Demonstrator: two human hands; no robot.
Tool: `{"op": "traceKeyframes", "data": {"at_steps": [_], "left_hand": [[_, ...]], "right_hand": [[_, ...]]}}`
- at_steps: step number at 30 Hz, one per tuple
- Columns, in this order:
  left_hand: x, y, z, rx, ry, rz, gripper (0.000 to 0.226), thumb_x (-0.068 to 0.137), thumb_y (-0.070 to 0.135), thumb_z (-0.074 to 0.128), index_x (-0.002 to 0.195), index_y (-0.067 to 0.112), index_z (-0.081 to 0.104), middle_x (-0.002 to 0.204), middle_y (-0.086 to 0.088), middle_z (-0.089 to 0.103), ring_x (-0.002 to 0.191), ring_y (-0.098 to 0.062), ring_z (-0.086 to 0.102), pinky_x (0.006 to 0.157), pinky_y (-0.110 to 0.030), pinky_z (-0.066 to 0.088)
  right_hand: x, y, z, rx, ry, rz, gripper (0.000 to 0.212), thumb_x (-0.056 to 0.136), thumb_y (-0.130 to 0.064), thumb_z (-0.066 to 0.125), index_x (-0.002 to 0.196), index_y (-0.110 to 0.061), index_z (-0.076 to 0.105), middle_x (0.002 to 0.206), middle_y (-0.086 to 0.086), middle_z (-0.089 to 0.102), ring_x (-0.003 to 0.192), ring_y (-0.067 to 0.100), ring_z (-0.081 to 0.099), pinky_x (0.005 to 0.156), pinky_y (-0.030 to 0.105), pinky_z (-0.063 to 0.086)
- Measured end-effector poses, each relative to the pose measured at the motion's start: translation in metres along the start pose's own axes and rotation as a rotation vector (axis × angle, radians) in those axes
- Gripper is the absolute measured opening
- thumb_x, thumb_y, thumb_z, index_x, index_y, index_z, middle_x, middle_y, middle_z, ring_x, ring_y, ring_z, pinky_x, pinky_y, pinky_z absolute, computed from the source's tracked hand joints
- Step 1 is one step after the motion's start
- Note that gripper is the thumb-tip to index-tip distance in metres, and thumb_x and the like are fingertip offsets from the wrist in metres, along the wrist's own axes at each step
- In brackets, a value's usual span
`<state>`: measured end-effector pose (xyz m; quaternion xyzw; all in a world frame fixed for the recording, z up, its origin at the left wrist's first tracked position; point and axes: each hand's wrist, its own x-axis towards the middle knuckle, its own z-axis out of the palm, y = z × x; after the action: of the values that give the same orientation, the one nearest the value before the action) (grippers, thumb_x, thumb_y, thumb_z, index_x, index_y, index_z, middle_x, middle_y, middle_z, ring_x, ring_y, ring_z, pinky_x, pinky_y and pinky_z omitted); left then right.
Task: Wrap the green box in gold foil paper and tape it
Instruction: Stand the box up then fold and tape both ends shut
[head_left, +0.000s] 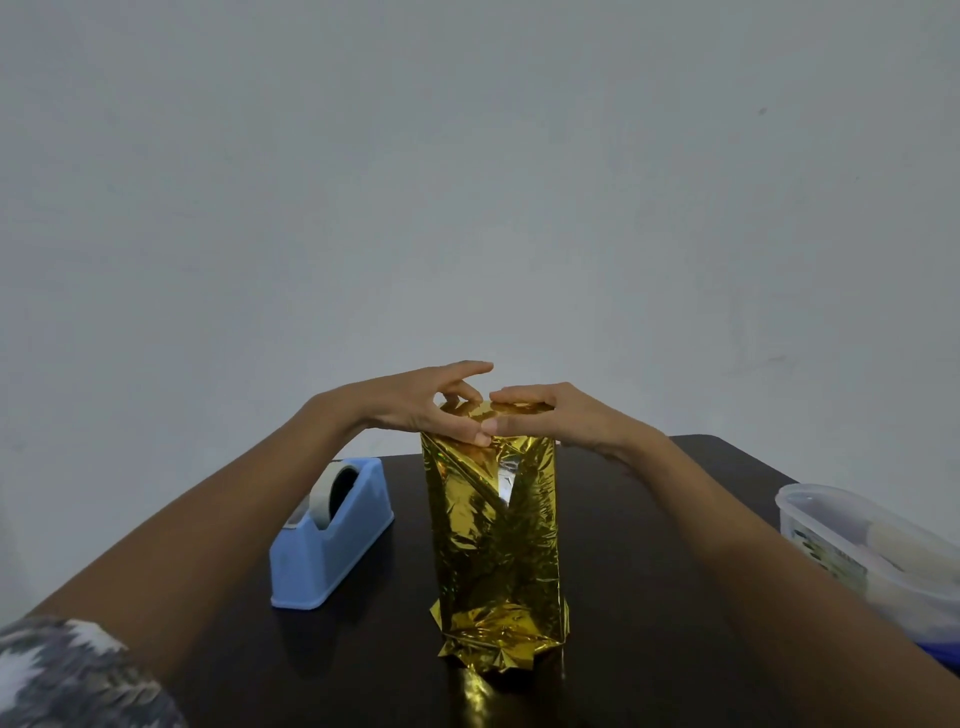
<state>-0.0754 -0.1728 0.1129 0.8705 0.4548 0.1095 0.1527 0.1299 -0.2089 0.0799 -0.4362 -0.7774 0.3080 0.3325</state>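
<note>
A tall box wrapped in gold foil paper (493, 540) stands upright in the middle of the dark table (649, 597). No green shows; the foil covers the box, crumpled at its base. Both hands are at its top end. My left hand (426, 402) pinches the folded foil at the top, thumb on the front face, index finger raised. My right hand (550, 413) lies over the top fold, fingers flat on it and thumb pressing the front flap. A small gap in the foil shows just below the thumbs.
A blue tape dispenser (332, 530) with a roll of clear tape stands left of the box. At the right table edge sits a translucent plastic container (872, 551). A plain grey wall rises behind the table.
</note>
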Motion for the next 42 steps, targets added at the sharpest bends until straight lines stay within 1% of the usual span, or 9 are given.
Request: {"op": "traceKeyframes", "data": {"at_steps": [5, 10, 22, 26, 29, 33, 35, 39, 42], "left_hand": [[-0.003, 0.0, 0.0, -0.026, 0.001, -0.005, 0.133, 0.035, 0.089, 0.061, 0.148, 0.037, 0.014, 0.131, 0.014, 0.047, 0.121, -0.007, 0.037, 0.097, -0.027, 0.032], [-0.004, 0.002, 0.002, -0.079, 0.028, -0.019, 0.117, 0.049, 0.066, 0.067, 0.148, 0.038, 0.012, 0.139, 0.005, 0.049, 0.123, -0.011, 0.041, 0.098, -0.028, 0.035], [-0.006, 0.001, 0.001, -0.067, 0.012, -0.035, 0.12, 0.05, 0.067, 0.068, 0.149, 0.039, 0.006, 0.146, 0.005, 0.042, 0.132, -0.017, 0.036, 0.103, -0.032, 0.034], [-0.027, -0.01, 0.004, -0.358, 0.338, 0.005, 0.085, 0.074, 0.062, 0.064, 0.146, 0.035, 0.026, 0.136, 0.007, 0.052, 0.123, -0.011, 0.047, 0.099, -0.032, 0.038], [-0.048, -0.046, 0.019, -0.436, 0.768, -0.265, 0.057, 0.086, 0.05, 0.059, 0.134, 0.02, 0.051, 0.13, -0.003, 0.058, 0.12, -0.019, 0.052, 0.096, -0.036, 0.042], [-0.08, -0.112, 0.056, -0.112, 0.558, -0.831, 0.064, 0.081, 0.048, 0.065, 0.114, -0.006, 0.06, 0.118, -0.025, 0.061, 0.107, -0.039, 0.058, 0.093, -0.048, 0.045], [-0.09, -0.119, 0.066, -0.173, 0.475, -0.87, 0.054, 0.078, 0.047, 0.067, 0.088, -0.005, 0.063, 0.093, -0.023, 0.062, 0.087, -0.036, 0.06, 0.084, -0.048, 0.05], [-0.089, -0.119, 0.066, -0.38, 0.577, -0.894, 0.043, 0.087, 0.036, 0.064, 0.098, -0.005, 0.058, 0.094, -0.016, 0.055, 0.094, -0.037, 0.059, 0.066, -0.039, 0.046], [-0.081, -0.115, 0.06, -0.568, 0.566, -0.914, 0.027, 0.088, 0.022, 0.066, 0.082, -0.002, 0.053, 0.098, -0.016, 0.051, 0.089, -0.034, 0.055, 0.071, -0.044, 0.047]], "right_hand": [[0.001, 0.003, 0.005, 0.044, 0.054, 0.009, 0.067, 0.081, -0.037, 0.069, 0.141, -0.021, 0.043, 0.145, -0.005, 0.04, 0.121, 0.008, 0.042, 0.085, 0.017, 0.036], [-0.002, 0.003, 0.006, 0.032, 0.053, 0.011, 0.07, 0.081, -0.038, 0.068, 0.143, -0.02, 0.04, 0.153, -0.003, 0.028, 0.135, 0.016, 0.033, 0.104, 0.028, 0.033], [-0.004, -0.003, 0.004, -0.014, -0.032, 0.016, 0.053, 0.088, -0.034, 0.062, 0.136, -0.015, 0.048, 0.13, 0.0, 0.052, 0.112, 0.012, 0.051, 0.082, 0.016, 0.042], [-0.005, 0.002, 0.002, 0.014, -0.006, 0.021, 0.06, 0.088, -0.031, 0.062, 0.141, -0.012, 0.04, 0.133, 0.0, 0.047, 0.11, 0.009, 0.047, 0.074, 0.01, 0.039], [-0.004, 0.005, 0.002, 0.008, 0.011, 0.011, 0.066, 0.087, -0.033, 0.063, 0.144, -0.013, 0.037, 0.145, 0.002, 0.036, 0.123, 0.014, 0.04, 0.089, 0.02, 0.038], [-0.002, 0.003, 0.006, 0.015, 0.016, 0.001, 0.069, 0.085, -0.034, 0.065, 0.144, -0.014, 0.037, 0.15, 0.001, 0.027, 0.132, 0.016, 0.034, 0.108, 0.03, 0.032], [-0.001, 0.003, 0.006, 0.009, 0.015, 0.011, 0.072, 0.083, -0.038, 0.067, 0.145, -0.015, 0.037, 0.154, 0.0, 0.021, 0.138, 0.018, 0.029, 0.113, 0.036, 0.028], [-0.001, 0.003, 0.006, -0.016, 0.024, 0.024, 0.069, 0.084, -0.039, 0.064, 0.144, -0.019, 0.038, 0.154, -0.002, 0.02, 0.135, 0.017, 0.03, 0.102, 0.028, 0.033], [-0.002, 0.004, 0.005, -0.017, 0.019, 0.02, 0.066, 0.086, -0.037, 0.063, 0.144, -0.018, 0.038, 0.153, -0.002, 0.023, 0.13, 0.015, 0.033, 0.092, 0.023, 0.032]]}}
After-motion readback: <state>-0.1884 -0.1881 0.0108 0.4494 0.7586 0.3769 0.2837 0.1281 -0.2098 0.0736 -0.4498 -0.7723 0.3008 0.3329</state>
